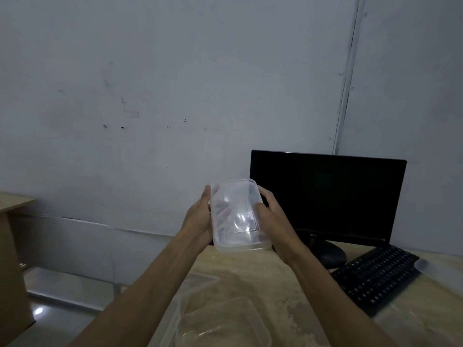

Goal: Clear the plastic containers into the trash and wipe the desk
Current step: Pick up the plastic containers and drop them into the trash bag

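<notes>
A clear rectangular plastic container (236, 216) is lifted above the desk's back edge, tilted up on end. My left hand (199, 219) grips its left side, fingers curled behind it. My right hand (270, 214) grips its right side with the thumb over the rim. More clear plastic containers lie on the wooden desk (288, 284) below my arms: one (225, 324) near the front and another piece (198, 279) just behind it.
A black monitor (325, 196) stands at the back right on a round base. A black keyboard (375, 276) lies in front of it. A wooden cabinet (12, 259) stands at the far left, with floor between it and the desk.
</notes>
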`<state>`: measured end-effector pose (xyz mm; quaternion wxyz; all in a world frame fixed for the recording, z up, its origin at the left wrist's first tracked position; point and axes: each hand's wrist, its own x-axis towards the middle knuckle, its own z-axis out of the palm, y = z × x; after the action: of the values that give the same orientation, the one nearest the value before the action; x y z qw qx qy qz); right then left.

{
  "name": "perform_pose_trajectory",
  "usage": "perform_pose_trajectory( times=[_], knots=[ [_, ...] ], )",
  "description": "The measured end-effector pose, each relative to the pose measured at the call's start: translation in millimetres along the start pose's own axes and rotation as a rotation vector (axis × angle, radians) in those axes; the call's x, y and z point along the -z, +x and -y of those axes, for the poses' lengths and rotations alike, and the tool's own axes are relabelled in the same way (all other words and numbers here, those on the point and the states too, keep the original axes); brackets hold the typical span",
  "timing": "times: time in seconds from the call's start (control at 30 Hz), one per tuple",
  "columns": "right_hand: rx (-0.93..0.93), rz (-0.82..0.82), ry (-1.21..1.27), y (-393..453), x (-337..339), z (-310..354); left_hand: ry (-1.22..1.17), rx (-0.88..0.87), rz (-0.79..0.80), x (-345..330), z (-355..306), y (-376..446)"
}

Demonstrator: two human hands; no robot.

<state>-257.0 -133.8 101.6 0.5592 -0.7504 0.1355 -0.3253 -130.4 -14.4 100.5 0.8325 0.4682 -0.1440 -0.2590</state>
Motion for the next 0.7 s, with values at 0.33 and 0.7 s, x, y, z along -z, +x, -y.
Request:
perform_pose_trajectory(
  times=[0.33,0.7],
  knots=[
    [-0.01,-0.04,0.089,-5,-17,-3,0.092,-0.065,0.069,-11,-7,-6],
    [0.079,-0.112,0.143,-3,-13,6,0.134,-0.021,0.108,-18,-10,-17]
  ],
)
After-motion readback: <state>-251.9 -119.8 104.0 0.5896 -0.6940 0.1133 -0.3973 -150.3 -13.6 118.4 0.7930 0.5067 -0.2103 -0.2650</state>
